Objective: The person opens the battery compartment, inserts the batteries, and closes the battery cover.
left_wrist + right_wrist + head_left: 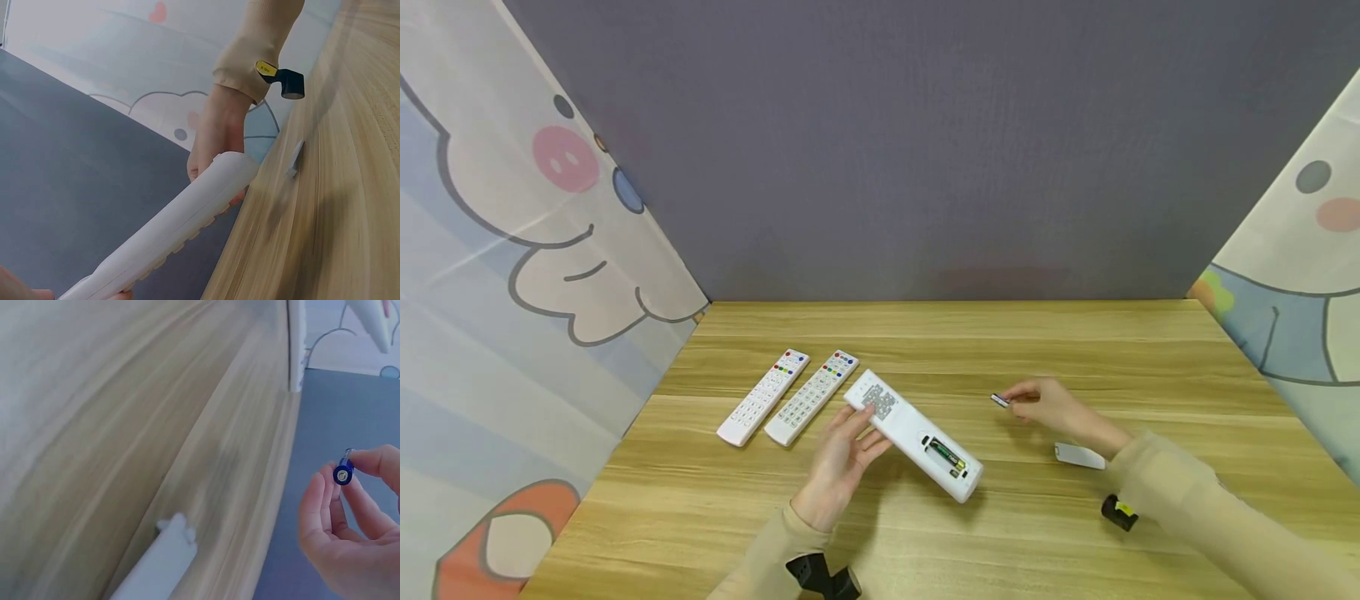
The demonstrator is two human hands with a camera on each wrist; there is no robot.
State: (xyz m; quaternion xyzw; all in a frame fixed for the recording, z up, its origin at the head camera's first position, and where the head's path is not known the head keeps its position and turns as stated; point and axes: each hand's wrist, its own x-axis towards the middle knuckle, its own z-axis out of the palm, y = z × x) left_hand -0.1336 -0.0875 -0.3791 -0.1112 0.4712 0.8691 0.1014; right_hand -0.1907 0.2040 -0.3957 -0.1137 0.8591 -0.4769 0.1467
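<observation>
My left hand grips a white remote control near its labelled end, tilted above the table with its back facing up. The battery compartment is uncovered, and a green-and-black battery lies inside it. To the right, my right hand pinches a small battery between thumb and fingers, apart from the remote. In the right wrist view the end of this blue battery faces the camera. Seen edge-on in the left wrist view, the remote partly hides the right hand.
Two white remotes, one on the far left and another beside it, lie buttons up on the wooden table. A white battery cover rests below the right hand. A grey panel stands behind the table.
</observation>
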